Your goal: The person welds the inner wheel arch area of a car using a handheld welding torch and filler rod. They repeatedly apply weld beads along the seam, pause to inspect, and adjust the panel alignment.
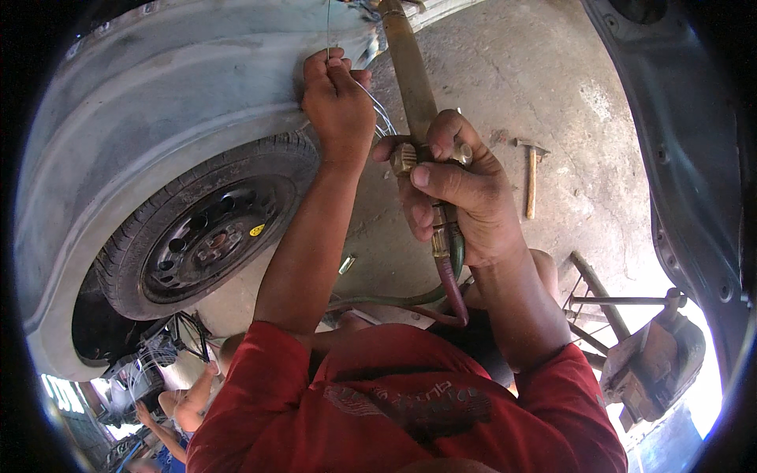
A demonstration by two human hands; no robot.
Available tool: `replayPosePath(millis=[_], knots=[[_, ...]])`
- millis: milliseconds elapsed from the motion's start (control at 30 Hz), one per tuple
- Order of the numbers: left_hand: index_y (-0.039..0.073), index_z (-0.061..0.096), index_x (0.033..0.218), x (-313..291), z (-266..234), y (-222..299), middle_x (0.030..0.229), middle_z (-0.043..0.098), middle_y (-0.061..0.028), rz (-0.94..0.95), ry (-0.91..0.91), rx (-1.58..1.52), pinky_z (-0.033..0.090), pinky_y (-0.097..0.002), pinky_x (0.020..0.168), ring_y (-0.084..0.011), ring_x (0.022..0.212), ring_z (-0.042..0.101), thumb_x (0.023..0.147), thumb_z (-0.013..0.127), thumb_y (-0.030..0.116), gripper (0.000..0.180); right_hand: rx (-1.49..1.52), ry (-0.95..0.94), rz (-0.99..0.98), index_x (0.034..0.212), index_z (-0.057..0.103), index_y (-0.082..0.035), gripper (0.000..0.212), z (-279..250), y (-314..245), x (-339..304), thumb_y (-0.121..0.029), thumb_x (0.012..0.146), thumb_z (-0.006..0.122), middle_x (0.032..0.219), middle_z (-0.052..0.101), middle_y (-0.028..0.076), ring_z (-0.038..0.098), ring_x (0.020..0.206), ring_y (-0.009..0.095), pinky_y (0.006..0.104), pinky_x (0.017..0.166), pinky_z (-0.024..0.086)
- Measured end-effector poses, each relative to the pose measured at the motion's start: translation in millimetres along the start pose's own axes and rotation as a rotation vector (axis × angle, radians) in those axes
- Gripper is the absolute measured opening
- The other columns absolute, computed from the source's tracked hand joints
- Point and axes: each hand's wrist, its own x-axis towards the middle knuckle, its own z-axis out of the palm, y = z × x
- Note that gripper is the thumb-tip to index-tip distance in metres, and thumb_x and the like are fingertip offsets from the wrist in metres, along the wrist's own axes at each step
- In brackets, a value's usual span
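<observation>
My left hand (339,110), closed in a pinch, grips a thin metal wire (329,27). One end runs up along the bare grey car fender (197,87); the rest trails in loose strands beside my wrist. My right hand (465,185) is wrapped round the valve end of a brass gas torch (409,71). Its thumb and forefinger are near the valve knobs (403,159). The long tube points away toward the fender's far edge, where the tip is hard to make out. A red hose (451,292) and a green hose (418,299) leave its lower end and cross in front of my body.
Left of my forearm is a car wheel (217,229) with a black steel rim. A wooden-handled hammer (531,181) lies on the concrete floor (481,79). An opened car panel (686,158) hangs at right above a metal stand (599,315). Another person's arm (189,402) shows at lower left.
</observation>
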Motion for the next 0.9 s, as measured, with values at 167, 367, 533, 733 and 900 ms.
replayPosePath(millis=[167, 367, 533, 733, 900], knots=[[-0.006, 0.059, 0.121, 1, -4, -2, 0.105, 0.066, -0.0175, 0.017, 0.014, -0.039, 0.057, -0.0354, 0.071, -0.0217, 0.075, 0.07, 0.109, 0.043, 0.014, 0.028, -0.004, -0.02, -0.005, 0.103, 0.048, -0.011, 0.025, -1, 3, 2, 0.006, 0.094, 0.065, 0.12, 0.059, 0.041, 0.061, 0.054, 0.016, 0.0263, 0.043, 0.052], [-0.006, 0.059, 0.12, 1, -5, -6, 0.104, 0.066, -0.0169, 0.044, 0.005, -0.034, 0.058, -0.0342, 0.072, -0.0206, 0.076, 0.07, 0.109, 0.043, 0.012, 0.027, -0.01, -0.004, 0.005, 0.102, 0.048, -0.01, 0.025, 2, 4, 2, 0.005, 0.094, 0.066, 0.118, 0.06, 0.04, 0.062, 0.054, 0.017, 0.0266, 0.043, 0.053], [-0.005, 0.06, 0.119, 2, -6, -7, 0.102, 0.067, -0.015, 0.041, 0.003, -0.032, 0.06, -0.0328, 0.072, -0.0186, 0.076, 0.069, 0.11, 0.043, 0.011, 0.024, 0.017, -0.039, 0.04, 0.099, 0.049, -0.011, 0.027, -3, 4, 3, 0.007, 0.093, 0.068, 0.113, 0.071, 0.023, 0.069, 0.06, 0.018, 0.0294, 0.045, 0.055], [-0.004, 0.059, 0.119, 4, -7, -10, 0.103, 0.068, -0.0155, 0.045, -0.011, -0.028, 0.059, -0.0333, 0.071, -0.0185, 0.077, 0.07, 0.11, 0.044, 0.012, 0.024, -0.001, -0.016, 0.038, 0.1, 0.049, -0.011, 0.027, -1, 6, 5, 0.007, 0.093, 0.068, 0.112, 0.072, 0.023, 0.068, 0.059, 0.018, 0.0298, 0.045, 0.055], [-0.004, 0.059, 0.118, 3, -4, -9, 0.102, 0.069, -0.0159, 0.031, -0.002, -0.038, 0.06, -0.0332, 0.07, -0.0196, 0.076, 0.071, 0.11, 0.044, 0.012, 0.024, 0.017, -0.014, 0.05, 0.1, 0.05, -0.011, 0.027, -1, 6, 6, 0.007, 0.092, 0.068, 0.114, 0.072, 0.023, 0.068, 0.059, 0.018, 0.0298, 0.045, 0.056]])
